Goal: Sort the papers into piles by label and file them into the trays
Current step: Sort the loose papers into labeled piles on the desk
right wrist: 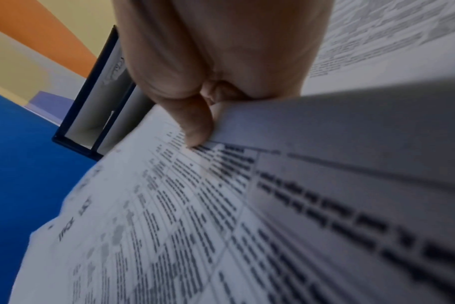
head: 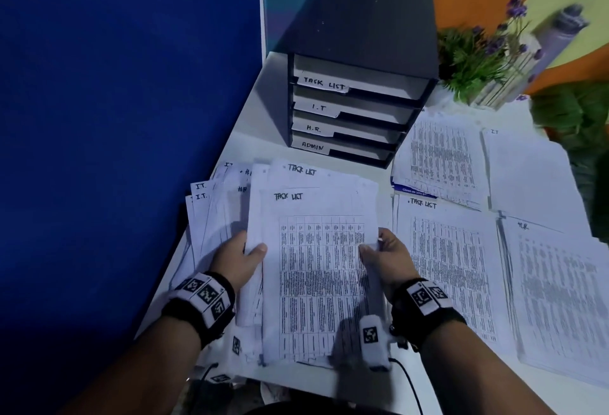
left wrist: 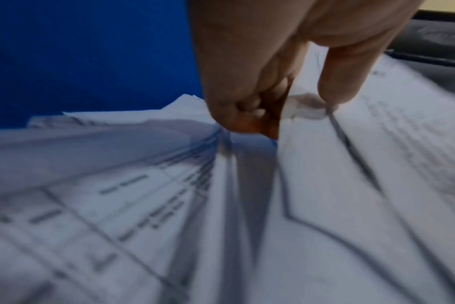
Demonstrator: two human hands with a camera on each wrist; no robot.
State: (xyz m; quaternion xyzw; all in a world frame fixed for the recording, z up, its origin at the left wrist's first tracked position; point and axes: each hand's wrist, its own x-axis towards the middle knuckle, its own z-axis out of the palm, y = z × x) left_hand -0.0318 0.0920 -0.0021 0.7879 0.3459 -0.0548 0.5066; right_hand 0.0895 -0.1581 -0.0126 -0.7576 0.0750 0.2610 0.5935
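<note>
A big blue wall (head: 125,124) stands at the left of the white surface (head: 260,111). At the back is a black set of trays (head: 356,91) with four labels: TASK LIST, I.T, H.R. and ADMIN. On the right lie sorted piles: a TASK LIST pile (head: 451,269), an H.R. pile (head: 560,299), an I.T pile (head: 527,174) and one more pile (head: 438,157) whose label I cannot read.

In front of the person is the mixed stack (head: 227,213), fanned out at the left. The top sheet (head: 316,269) says TASK LIST. The left hand (head: 237,256) holds the stack's left edge, thumb on top, fingers (left wrist: 249,107) curled under the pages. The right hand (head: 385,253) pinches the top sheet's right edge, thumb on the print and fingers (right wrist: 221,92) tucked below.

I think this is still the sorting step, and nothing looks filed yet. Next, the right hand should lift only this one sheet and lay it on the TASK LIST pile, just beside it. The left hand must hold the other pages down so they do not slide along.
</note>
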